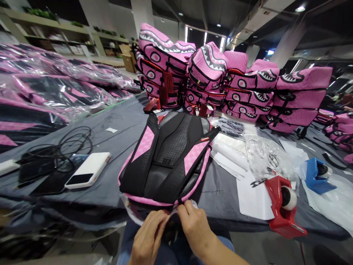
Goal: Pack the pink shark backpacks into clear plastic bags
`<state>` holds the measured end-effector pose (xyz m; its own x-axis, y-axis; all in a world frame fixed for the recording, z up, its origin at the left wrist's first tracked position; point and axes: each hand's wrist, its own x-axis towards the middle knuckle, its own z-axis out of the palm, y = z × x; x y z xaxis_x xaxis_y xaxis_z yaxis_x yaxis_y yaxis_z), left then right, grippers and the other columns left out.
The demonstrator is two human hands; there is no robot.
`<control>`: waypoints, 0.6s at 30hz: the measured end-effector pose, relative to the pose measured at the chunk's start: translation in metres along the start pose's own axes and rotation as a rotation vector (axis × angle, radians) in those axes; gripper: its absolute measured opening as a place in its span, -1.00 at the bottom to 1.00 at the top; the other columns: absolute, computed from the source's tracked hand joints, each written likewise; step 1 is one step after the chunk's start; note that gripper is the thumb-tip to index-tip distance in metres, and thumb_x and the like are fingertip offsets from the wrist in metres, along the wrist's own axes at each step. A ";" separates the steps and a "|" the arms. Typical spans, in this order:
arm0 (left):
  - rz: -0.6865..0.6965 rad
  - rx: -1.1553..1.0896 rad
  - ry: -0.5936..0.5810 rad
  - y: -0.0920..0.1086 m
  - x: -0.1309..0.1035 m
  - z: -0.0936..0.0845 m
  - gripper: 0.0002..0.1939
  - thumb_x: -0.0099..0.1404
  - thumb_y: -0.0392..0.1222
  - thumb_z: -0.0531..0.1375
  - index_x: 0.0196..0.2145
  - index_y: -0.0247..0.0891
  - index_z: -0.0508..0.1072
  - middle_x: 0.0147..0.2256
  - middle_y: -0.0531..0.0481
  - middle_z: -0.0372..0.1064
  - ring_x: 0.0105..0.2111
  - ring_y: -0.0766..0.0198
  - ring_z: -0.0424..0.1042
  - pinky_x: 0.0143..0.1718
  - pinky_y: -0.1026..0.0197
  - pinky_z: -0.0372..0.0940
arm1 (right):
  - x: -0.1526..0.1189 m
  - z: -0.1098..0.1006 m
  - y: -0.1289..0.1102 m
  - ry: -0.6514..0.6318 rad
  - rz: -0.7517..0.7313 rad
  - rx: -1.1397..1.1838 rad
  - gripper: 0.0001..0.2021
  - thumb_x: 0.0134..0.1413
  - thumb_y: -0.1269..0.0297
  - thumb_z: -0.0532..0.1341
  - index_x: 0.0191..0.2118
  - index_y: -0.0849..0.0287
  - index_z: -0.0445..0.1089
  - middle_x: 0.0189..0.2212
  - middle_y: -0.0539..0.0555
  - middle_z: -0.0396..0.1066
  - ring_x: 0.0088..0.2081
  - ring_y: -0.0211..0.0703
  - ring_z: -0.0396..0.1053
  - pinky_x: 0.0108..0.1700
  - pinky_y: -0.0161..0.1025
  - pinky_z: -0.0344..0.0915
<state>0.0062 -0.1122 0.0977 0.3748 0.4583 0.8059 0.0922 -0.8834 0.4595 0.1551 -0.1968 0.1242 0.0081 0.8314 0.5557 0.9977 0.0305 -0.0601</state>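
Two bare hands work at the near edge of a pink-and-black backpack that lies on a table covered in grey cloth (121, 119). Left hand (150, 235): fingers pressed together, pinching thin clear plastic film (131, 211). Right hand (195, 226): fingers curled, thumb and fingertips pinching the same film just beside the left.

Backpack (168, 154): roughly rectangular with rounded corners, padded back panel uppermost. The panel is black, with perforated mesh at centre and smooth, shiny areas nearer the hands. Black straps carry pink checked inserts; pink piping follows the rim.

Stacks of pink shark-mouth backpacks (205, 68) stand just beyond the far end, blocking that side. Pink-and-black backpacks in glossy clear wrapping (63, 92) fill the far left. Coiled black cables (77, 141) and a white rounded power bank (89, 171) lie to the left. On the right are white paper sheets (253, 200), crumpled clear plastic (266, 156), a red tape dispenser (279, 198) and a blue tape dispenser (317, 180).

Orientation: the backpack's long axis runs away from the person, slanting slightly right; its straps broaden toward the near edge.
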 end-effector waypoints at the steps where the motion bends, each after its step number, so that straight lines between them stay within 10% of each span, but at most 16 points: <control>1: -0.037 -0.003 0.003 0.002 0.001 0.000 -0.80 0.37 -0.38 0.17 -0.11 -0.18 0.51 -0.29 0.01 0.58 -0.29 0.27 0.58 -0.08 0.32 0.42 | 0.002 0.002 -0.001 0.038 0.015 0.007 -0.72 0.40 0.50 -0.05 -0.21 0.18 0.38 -0.45 0.06 0.39 -0.52 -0.14 0.37 -0.60 -0.23 0.15; 10: -0.267 0.124 0.025 0.013 0.011 0.003 -0.74 0.49 -0.02 0.09 -0.27 -0.16 0.48 -0.41 0.09 0.54 -0.48 0.32 0.55 -0.30 0.38 0.45 | -0.008 0.002 -0.004 0.339 0.017 0.217 -0.84 0.44 0.37 0.07 -0.12 0.22 0.39 -0.44 0.04 0.48 -0.43 -0.24 0.45 -0.47 -0.34 0.31; 18: -0.402 0.041 -0.034 0.017 0.024 -0.001 -0.69 0.46 0.05 0.10 -0.35 -0.13 0.48 -0.47 0.17 0.52 -0.57 0.35 0.50 -0.53 0.37 0.37 | -0.015 0.005 0.005 0.119 -0.309 0.042 -0.71 0.38 0.46 0.07 0.10 0.34 0.41 -0.04 0.28 0.55 -0.34 -0.20 0.44 -0.40 -0.28 0.39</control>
<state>0.0159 -0.1163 0.1257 0.3317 0.7653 0.5516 0.2746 -0.6377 0.7197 0.1596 -0.2062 0.1112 -0.2844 0.7087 0.6457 0.9506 0.2958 0.0940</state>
